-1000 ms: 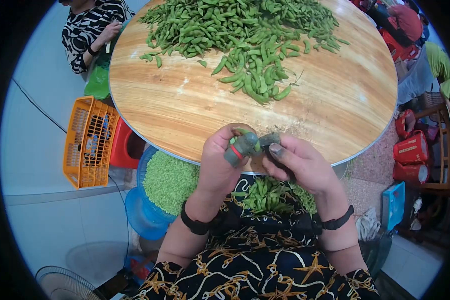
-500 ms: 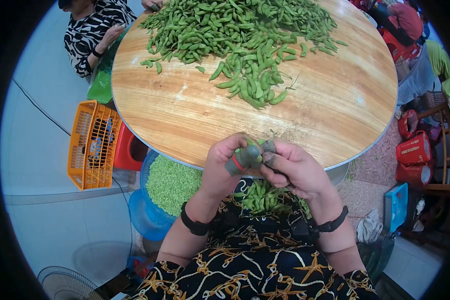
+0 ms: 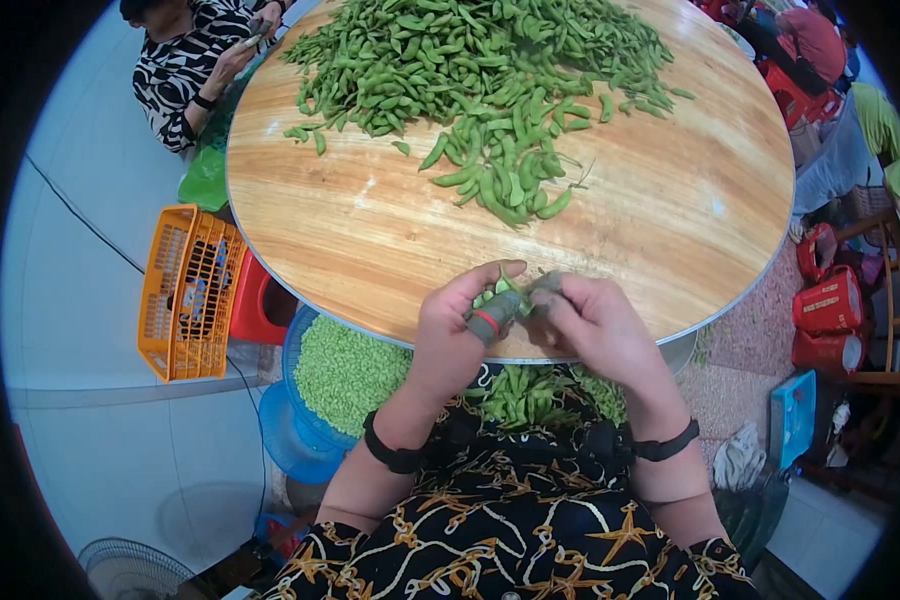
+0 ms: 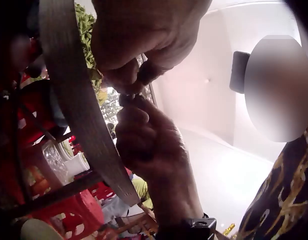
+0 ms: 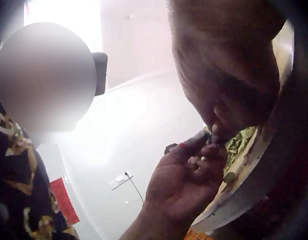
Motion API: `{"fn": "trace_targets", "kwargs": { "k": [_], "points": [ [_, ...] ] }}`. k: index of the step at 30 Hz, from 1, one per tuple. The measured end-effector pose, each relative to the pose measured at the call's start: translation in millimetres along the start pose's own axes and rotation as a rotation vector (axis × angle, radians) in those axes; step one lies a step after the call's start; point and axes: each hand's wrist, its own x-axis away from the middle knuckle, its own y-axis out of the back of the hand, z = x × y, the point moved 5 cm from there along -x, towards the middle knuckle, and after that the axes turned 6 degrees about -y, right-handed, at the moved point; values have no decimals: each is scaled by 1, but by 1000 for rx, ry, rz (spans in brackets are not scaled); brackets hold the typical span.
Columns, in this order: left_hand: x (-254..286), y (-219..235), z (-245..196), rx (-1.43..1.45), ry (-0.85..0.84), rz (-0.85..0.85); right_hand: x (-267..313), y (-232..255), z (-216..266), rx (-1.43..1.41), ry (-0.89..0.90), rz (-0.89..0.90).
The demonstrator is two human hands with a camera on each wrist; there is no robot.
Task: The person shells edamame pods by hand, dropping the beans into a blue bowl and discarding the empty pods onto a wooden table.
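Over the table's near edge, the left hand [image 3: 452, 335] curls round green pods [image 3: 503, 287]; a grey cover with a red band wraps its thumb or a finger. The right hand [image 3: 600, 330] meets it fingertip to fingertip, pinching at a pod's end, its fingertips dark or covered. Both wrist views are dim: the right hand [image 4: 156, 137] and the left hand [image 5: 181, 177] show with fingertips together, the pod hardly visible. More pods [image 3: 520, 398] lie in the lap below. A large heap of pods [image 3: 420, 60] covers the far part of the round wooden table [image 3: 330, 240].
A blue basket of shelled beans [image 3: 345, 370] stands left of the lap, by an orange crate [image 3: 185, 300] and a red stool [image 3: 258, 300]. A fan [image 3: 135, 570] is lower left. Another person [image 3: 195, 75] sits at far left; red containers [image 3: 828, 310] are at right.
The left hand's fingers have loosened and the covered digit has tilted, baring more green pod. The right fingertips have shifted slightly. The person at far left has raised both hands together.
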Motion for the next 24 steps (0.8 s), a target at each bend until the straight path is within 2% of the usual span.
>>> {"fn": "trace_targets", "kwargs": {
  "k": [1, 2, 3, 5, 6, 7, 9, 11, 13, 14, 15, 16, 17, 18, 19, 20, 22, 24],
  "points": [
    [-2, -1, -6, -271, -112, 67, -3, 0, 0, 0, -1, -1],
    [-2, -5, -12, -540, -223, 134, -6, 4, 4, -5, 88, -96],
    [-2, -8, -15, -539, -223, 134, -7, 7, 8, -10, 177, -190],
    [0, -17, -29, -767, -360, 119, -8, 4, 12, 56, 170, -137],
    [-1, -16, -31, -766, -361, 119, -9, 1, 13, 121, 161, -84],
    [-1, -14, -31, -786, -334, 105, -11, 3, 10, 201, 138, -139],
    [-3, -7, -30, -805, -305, 90, -11, 2, 11, 173, 139, -149],
    [-6, -5, -34, -858, -436, 142, -13, 1, 10, 146, 136, -159],
    [-6, -7, -39, -849, -394, 150, -15, -4, 12, 159, 285, -145],
    [-7, -7, -40, -843, -356, 163, -14, -4, 15, 159, 284, -145],
    [-8, -6, -39, -840, -355, 164, -13, -4, 17, 103, 209, -125],
    [-9, -5, -42, -854, -424, 195, -13, -4, 16, 47, 135, -105],
    [-9, -5, -45, -868, -494, 226, -13, -4, 15, 48, 135, -106],
    [-10, 0, -44, -865, -494, 227, -14, -8, 7, -279, 2, 11],
    [-8, 1, -45, -855, -614, 316, -15, -14, 0, -604, -133, 128],
    [-4, -1, -46, -841, -733, 404, -16, -16, -2, -603, -135, 126],
    [-8, 0, -47, -774, -717, 359, -17, -28, -1, -996, -159, 328],
    [-9, 3, -44, -709, -702, 314, -20, -27, 2, -974, -155, 328]
  ]
}}
